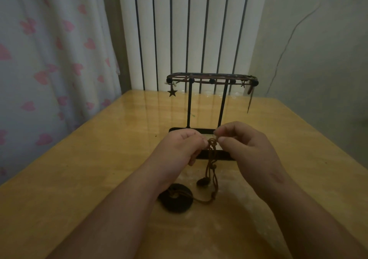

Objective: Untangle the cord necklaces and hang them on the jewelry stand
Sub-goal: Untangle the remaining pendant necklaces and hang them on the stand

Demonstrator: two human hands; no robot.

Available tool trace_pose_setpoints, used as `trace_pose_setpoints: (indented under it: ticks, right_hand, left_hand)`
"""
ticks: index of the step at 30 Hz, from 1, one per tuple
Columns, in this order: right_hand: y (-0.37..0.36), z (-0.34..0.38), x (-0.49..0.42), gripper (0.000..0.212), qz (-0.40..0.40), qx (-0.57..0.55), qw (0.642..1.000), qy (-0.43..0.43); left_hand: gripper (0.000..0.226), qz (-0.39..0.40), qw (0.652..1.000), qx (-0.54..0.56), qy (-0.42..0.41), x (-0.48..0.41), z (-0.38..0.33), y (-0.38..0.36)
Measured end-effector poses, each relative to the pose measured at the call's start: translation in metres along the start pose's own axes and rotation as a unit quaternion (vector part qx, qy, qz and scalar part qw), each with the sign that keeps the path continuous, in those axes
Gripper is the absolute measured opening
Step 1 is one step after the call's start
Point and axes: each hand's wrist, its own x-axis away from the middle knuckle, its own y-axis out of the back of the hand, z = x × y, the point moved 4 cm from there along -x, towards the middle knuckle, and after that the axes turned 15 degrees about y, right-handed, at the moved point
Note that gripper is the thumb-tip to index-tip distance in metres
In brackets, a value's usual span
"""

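Both hands pinch the knot (212, 141) between them, left hand (182, 146) and right hand (246, 145) level (cords hanging straight down toward the tabletop (99, 169)).

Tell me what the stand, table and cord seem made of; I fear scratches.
Jewelry stand: thin black rods, flat base, matte; probably painted metal. Table: yellowish wood-look top, glossy, mirroring the radiator stripes; lacquered wood or laminate. Cord necklace: thin brown strands, knotted; leather or waxed cotton, unclear.
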Motion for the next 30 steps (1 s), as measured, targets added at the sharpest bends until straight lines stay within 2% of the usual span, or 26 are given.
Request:
trace_pose_setpoints:
  ticks: [4,10,13,18,24,28,30]
  right_hand:
    - [0.002,0.003,-0.002,0.012,0.037,0.096,0.994,0.031]
    - [-0.001,0.007,-0.001,0.018,0.043,0.047,0.998,0.022]
    - [-0.004,0.006,0.0,0.019,0.064,0.066,0.996,0.016]
    - [-0.006,0.002,0.0,0.02,0.031,-0.048,0.997,-0.053]
    - [-0.01,-0.004,0.003,0.029,0.017,-0.186,0.974,-0.132]
    - [-0.007,-0.003,0.003,0.012,0.025,-0.168,0.98,-0.106]
    - [-0.003,-0.002,0.001,0.02,0.02,-0.149,0.985,-0.082]
  left_hand:
    - [0.026,-0.009,1.0,0.008,0.012,-0.002,0.001,0.002]
    - [0.02,-0.002,1.0,0.004,0.01,-0.004,0.004,0.004]
    - [0.018,0.005,1.0,-0.005,0.013,-0.004,0.004,0.004]
    - [0.015,0.019,1.0,0.013,0.021,-0.005,0.005,-0.003]
    - [0.014,0.053,0.997,0.064,0.009,-0.006,0.002,-0.003]
    - [0.013,0.047,0.997,0.053,0.014,-0.005,0.005,0.0]
    - [0.008,0.037,0.998,0.038,0.013,-0.006,0.006,0.001]
